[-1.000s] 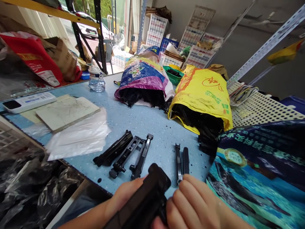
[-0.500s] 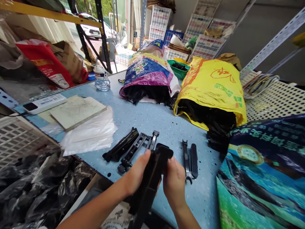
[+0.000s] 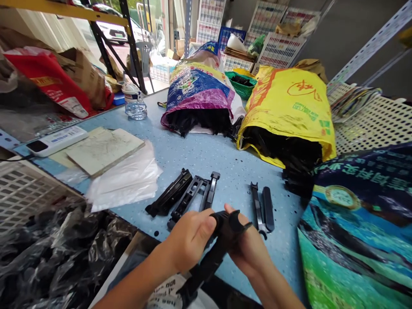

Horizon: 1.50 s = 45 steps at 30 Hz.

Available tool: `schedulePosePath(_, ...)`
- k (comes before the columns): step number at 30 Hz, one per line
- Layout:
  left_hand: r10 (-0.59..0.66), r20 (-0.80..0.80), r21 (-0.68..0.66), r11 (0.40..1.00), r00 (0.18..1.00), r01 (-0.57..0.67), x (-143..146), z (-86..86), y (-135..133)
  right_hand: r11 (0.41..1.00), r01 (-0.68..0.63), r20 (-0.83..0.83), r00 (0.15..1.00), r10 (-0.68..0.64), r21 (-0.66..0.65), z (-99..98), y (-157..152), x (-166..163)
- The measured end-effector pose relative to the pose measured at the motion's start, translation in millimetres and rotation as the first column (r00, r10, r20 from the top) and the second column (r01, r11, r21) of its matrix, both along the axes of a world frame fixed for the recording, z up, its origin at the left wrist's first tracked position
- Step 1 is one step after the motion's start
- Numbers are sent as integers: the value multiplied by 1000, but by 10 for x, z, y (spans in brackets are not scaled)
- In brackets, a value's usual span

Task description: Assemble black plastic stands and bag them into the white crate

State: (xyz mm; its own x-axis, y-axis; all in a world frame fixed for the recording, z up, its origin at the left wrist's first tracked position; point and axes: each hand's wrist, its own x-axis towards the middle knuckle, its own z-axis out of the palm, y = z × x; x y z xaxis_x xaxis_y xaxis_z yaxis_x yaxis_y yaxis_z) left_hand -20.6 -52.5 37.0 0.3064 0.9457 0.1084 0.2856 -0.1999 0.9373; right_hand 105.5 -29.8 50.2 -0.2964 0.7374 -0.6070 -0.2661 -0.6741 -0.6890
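Note:
Both my hands grip one long black plastic part [image 3: 225, 231] over the near edge of the blue table [image 3: 206, 156]. My left hand [image 3: 189, 238] wraps its upper end from the left, thumb on top. My right hand [image 3: 249, 251] closes on it from the right, under the forked tip. The part's lower end hangs down toward my lap. Just beyond my hands lie three similar black parts [image 3: 186, 195] side by side, and a pair of narrow black strips [image 3: 262, 208] to the right.
A purple sack [image 3: 199, 92] and a yellow sack [image 3: 289, 111] of black parts lie open further back. A blue-green sack [image 3: 357, 227] fills the right. Clear plastic bags [image 3: 128, 178], a stone tile [image 3: 104, 150], a water bottle [image 3: 134, 103] and white crates [image 3: 22, 189] are at the left.
The black part has swung from upright to a flatter tilt with its forked tip showing. My hands have shifted slightly away from me along it.

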Motion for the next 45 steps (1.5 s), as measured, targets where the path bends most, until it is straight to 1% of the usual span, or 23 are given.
schedulePosePath(2, -87, -141, 90, 991, 986, 101, -73, 2, 17, 994, -56, 60, 996, 61, -91, 41, -29, 49)
schedulePosePath(4, -208, -299, 231, 931, 931, 282, -145, 23, 71, 985, -65, 95, 992, 81, -163, 72, -95, 110)
schedulePosePath(5, -265, -390, 302, 868, 882, 395, -175, 43, 109, 978, -75, 100, 990, 96, -193, 77, -138, 139)
schedulePosePath(7, -332, -566, 396, 694, 755, 602, -208, 101, 191, 961, -133, 88, 983, 158, -240, 60, -225, 183)
schedulePosePath(10, -343, -738, 389, 488, 581, 782, -189, 241, 282, 924, -282, 17, 955, 296, -259, -15, -323, 211)
schedulePosePath(13, -319, -831, 331, 374, 456, 866, -148, 429, 331, 900, -382, -57, 924, 379, -208, -56, -365, 213)
schedulePosePath(15, -311, -857, 307, 331, 411, 892, -159, 538, 359, 910, -395, -37, 918, 394, -128, -33, -370, 215)
schedulePosePath(17, -282, -850, 338, 355, 445, 872, -210, 575, 368, 940, -339, 81, 939, 335, 32, -3, -365, 224)
schedulePosePath(18, -241, -832, 382, 404, 500, 831, -243, 549, 354, 947, -292, 160, 950, 270, 134, -3, -360, 230)
schedulePosePath(20, -88, -733, 522, 563, 674, 641, -292, 390, 278, 929, -182, 280, 956, 90, 322, -60, -350, 239)
schedulePosePath(21, 22, -630, 595, 656, 777, 465, -298, 260, 218, 913, -123, 302, 953, 0, 388, -120, -344, 238)
schedulePosePath(23, 252, -272, 609, 793, 929, -37, -262, -54, 81, 886, 16, 267, 951, -157, 464, -282, -334, 224)
schedulePosePath(24, 365, -33, 460, 832, 931, -310, -223, -209, 17, 868, 84, 227, 949, -220, 490, -370, -332, 211)
schedulePosePath(25, 402, 203, 228, 868, 893, -442, -177, -341, -35, 847, 143, 186, 944, -272, 512, -453, -334, 195)
schedulePosePath(26, 393, 393, -25, 908, 831, -417, -129, -440, -68, 828, 186, 148, 941, -305, 529, -525, -341, 177)
schedulePosePath(27, 375, 545, -244, 927, 750, -286, -85, -499, -81, 815, 211, 116, 940, -320, 539, -583, -353, 159)
schedulePosePath(28, 349, 657, -387, 917, 668, -98, -48, -518, -71, 810, 218, 95, 943, -318, 544, -627, -368, 140)
schedulePosePath(29, 339, 727, -471, 879, 597, 75, -21, -504, -41, 811, 212, 84, 949, -305, 545, -659, -386, 122)
schedulePosePath(31, 385, 775, -560, 786, 501, 262, 14, -412, 53, 814, 170, 86, 962, -259, 555, -699, -420, 87)
schedulePosePath(34, 514, 742, -655, 694, 431, 300, 68, -267, 181, 773, 59, 156, 967, -202, 631, -731, -450, 47)
schedulePosePath(38, 596, 671, -739, 586, 441, 332, 143, -243, 225, 662, -194, 373, 918, -138, 724, -748, -452, 27)
schedulePosePath(40, 614, 666, -744, 584, 423, 323, 156, -274, 218, 641, -261, 422, 900, -109, 722, -753, -454, 23)
schedulePosePath(45, 657, 698, -716, 629, 284, 304, 158, -315, 198, 638, -296, 457, 884, -99, 711, -772, -486, 0)
